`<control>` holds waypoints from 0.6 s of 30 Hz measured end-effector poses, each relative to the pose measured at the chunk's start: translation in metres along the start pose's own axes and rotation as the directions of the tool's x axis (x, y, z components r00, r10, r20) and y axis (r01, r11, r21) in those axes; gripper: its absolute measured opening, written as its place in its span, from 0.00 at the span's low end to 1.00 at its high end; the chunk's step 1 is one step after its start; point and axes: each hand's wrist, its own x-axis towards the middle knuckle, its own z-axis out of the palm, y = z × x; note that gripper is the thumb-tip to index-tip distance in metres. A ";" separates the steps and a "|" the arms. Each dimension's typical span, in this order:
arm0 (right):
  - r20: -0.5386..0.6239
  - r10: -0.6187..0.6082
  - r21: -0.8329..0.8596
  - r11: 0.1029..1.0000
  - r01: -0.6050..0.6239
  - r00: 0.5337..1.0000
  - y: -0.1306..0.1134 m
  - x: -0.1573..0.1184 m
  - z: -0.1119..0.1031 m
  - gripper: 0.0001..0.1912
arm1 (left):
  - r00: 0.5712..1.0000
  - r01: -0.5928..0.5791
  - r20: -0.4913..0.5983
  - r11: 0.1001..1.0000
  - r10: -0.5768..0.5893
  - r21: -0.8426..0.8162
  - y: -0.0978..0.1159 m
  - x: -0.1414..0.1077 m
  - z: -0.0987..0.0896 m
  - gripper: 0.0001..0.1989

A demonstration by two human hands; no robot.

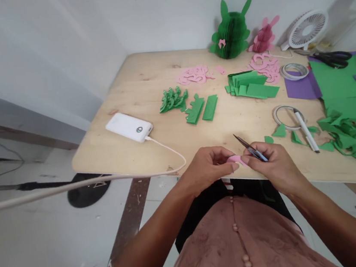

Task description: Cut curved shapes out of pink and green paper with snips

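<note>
Paper [234, 159], a small pink piece, sits between my two grips at the near edge of the desk [96, 156]. My left grip [208, 166] is closed on it, thumb and fingers pinching. My right grip [274, 165] meets its other end with the thumb and also clasps a slim pointed tool [244, 143], its dark tips aimed away from me; my fingers cover part of it, so I think it is tweezers or fine scissors.

Ahead of my left grip lie a heap of green cutouts [172, 100] and two folded green strips [209, 108]; off to its left is a white power bank [127, 126] with its cable [170, 149] plugged in. Beyond my right grip is a stack of folded green paper [257, 89], with a green paper rabbit [224, 32] and a smaller pink rabbit [263, 38] farther back. To that grip's right I have a pen [306, 130] leaning across a ring [275, 117], then green scraps [346, 130].
</note>
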 end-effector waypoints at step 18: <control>-0.234 0.131 0.419 0.908 -0.022 0.963 0.012 0.001 0.021 0.08 | 0.983 -0.020 -0.158 0.798 -0.095 -0.602 -0.061 -0.030 0.043 0.13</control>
